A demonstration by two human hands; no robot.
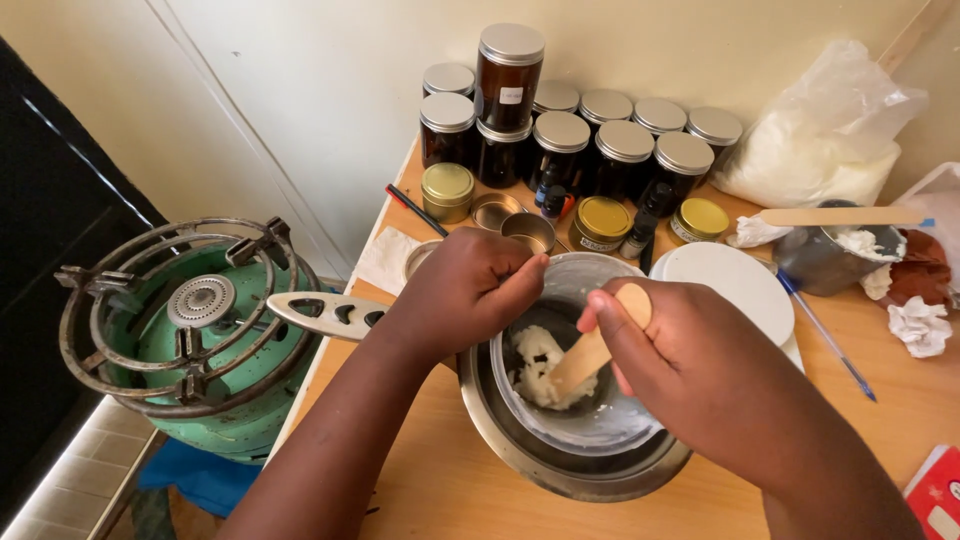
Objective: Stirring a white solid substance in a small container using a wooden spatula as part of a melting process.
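Wooden surface (450, 480) sat against a pale wall, w/ green gas burner (195, 335) off its left edge. Dark jars (560, 135) w/ silver lids lined the back. Steel pot (570, 455) held a glass bowl (600, 420). Left hand (465, 290) gripped bowl rim; right hand (690, 370) closed on wooden stick (595, 345), angled down-left into white paste (535, 365).

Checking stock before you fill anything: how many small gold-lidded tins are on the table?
3. One gold-lidded tin sits left, beside the open tins; one stands centre, before the dark jars; one lies right, near the white lid. Others may hide behind the hands.
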